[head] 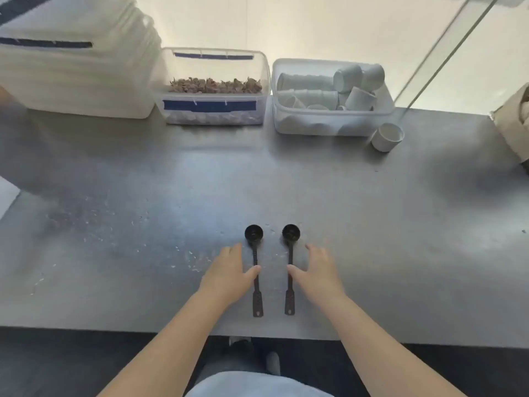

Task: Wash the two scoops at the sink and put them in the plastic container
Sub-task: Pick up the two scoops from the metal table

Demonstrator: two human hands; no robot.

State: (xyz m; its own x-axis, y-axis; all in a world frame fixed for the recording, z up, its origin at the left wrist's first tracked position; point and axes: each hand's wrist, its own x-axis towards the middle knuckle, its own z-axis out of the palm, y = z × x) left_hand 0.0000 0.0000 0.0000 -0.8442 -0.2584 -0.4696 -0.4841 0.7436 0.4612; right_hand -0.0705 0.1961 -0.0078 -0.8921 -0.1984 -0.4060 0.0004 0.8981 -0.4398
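Observation:
Two black long-handled scoops lie side by side on the steel counter [372, 224], bowls pointing away from me. My left hand [229, 275] rests just left of the left scoop [254, 233], fingers spread, thumb touching its handle. My right hand [320, 272] lies just right of the right scoop [291, 232], thumb at its handle. Neither scoop is lifted. A clear plastic container [332, 123] with several white cups stands at the back right. No sink is in view.
A clear tub with blue clips [211, 106] holding brown flakes stands at the back middle. A big white lidded bin [77, 70] fills the back left. One white cup [387, 136] stands beside the cup container. White crumbs dot the counter's left. The counter's front edge is close to me.

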